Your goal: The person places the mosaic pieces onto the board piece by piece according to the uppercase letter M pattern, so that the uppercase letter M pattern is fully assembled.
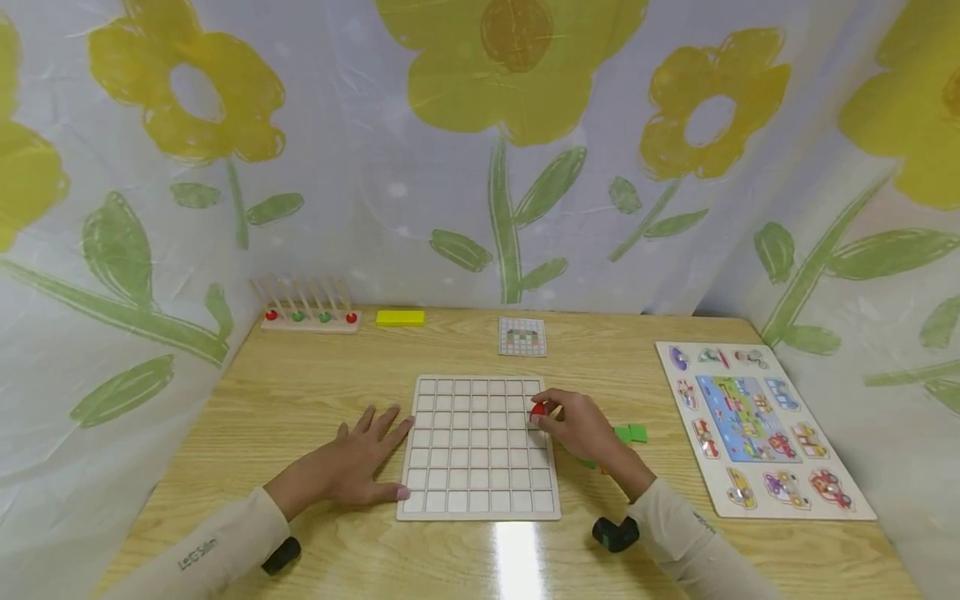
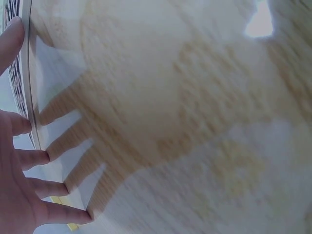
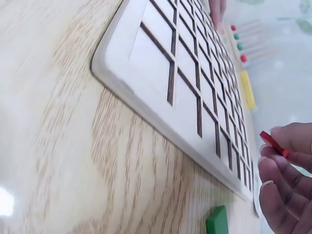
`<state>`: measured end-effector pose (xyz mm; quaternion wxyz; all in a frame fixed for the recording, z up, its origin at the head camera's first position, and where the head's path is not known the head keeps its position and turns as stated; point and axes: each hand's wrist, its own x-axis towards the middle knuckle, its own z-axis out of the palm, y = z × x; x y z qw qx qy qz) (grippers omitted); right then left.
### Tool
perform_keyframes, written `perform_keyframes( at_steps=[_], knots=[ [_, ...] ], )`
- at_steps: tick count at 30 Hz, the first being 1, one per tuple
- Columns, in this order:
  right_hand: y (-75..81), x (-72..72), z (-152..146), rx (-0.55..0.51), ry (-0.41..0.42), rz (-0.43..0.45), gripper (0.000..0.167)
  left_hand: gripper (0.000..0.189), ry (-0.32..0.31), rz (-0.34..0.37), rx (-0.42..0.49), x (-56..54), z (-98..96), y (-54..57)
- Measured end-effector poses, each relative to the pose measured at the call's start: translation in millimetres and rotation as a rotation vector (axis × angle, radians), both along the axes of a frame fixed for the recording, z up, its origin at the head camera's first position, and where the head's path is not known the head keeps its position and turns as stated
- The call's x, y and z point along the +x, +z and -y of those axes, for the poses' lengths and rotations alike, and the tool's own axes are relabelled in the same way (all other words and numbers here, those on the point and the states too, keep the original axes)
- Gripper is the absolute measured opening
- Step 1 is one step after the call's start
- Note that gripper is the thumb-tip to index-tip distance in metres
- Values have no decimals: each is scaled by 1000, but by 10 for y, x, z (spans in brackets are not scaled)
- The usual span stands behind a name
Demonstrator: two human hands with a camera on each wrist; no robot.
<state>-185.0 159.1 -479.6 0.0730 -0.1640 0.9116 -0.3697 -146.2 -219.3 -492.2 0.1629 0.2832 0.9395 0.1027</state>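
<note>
A white square grid board (image 1: 480,516) lies flat on the wooden table, its cells holding no tiles. My left hand (image 1: 356,467) rests at the board's left edge with fingers spread; thumb and a fingertip touch the rim. The left wrist view shows the same hand (image 2: 19,180) with straight fingers. Over the board's upper right edge, my right hand (image 1: 577,425) pinches a small red tile (image 1: 537,412) between thumb and fingers. In the right wrist view the red tile (image 3: 273,144) is seen nearly edge-on. Green tiles (image 1: 637,432) lie right of the board, partly behind the right forearm.
Behind the board lies a small pattern card (image 1: 522,337). A peg rack (image 1: 311,325) with red and green beads and a yellow block (image 1: 400,318) stand at the back left. On the right lies a picture puzzle board (image 1: 678,408). A flowered curtain (image 1: 360,192) surrounds the table.
</note>
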Motion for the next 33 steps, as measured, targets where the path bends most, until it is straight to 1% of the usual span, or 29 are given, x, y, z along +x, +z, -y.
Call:
perform_keyframes(
  at_steps=[10,13,20,26,33],
  knots=[
    [7,-14,126,-20,31,-9,31,104,5,14,6,16,2,5],
    [17,-18,160,-38,38,10,31,104,1,14,12,20,3,-1],
    [26,-39,259,-88,50,59,28,103,-1,17,10,24,4,27],
    [10,-62,330,-88,71,52,26,103,-5,14,13,8,3,29],
    [0,-94,412,-95,107,58,23,104,3,26,20,-4,5,17]
  ],
)
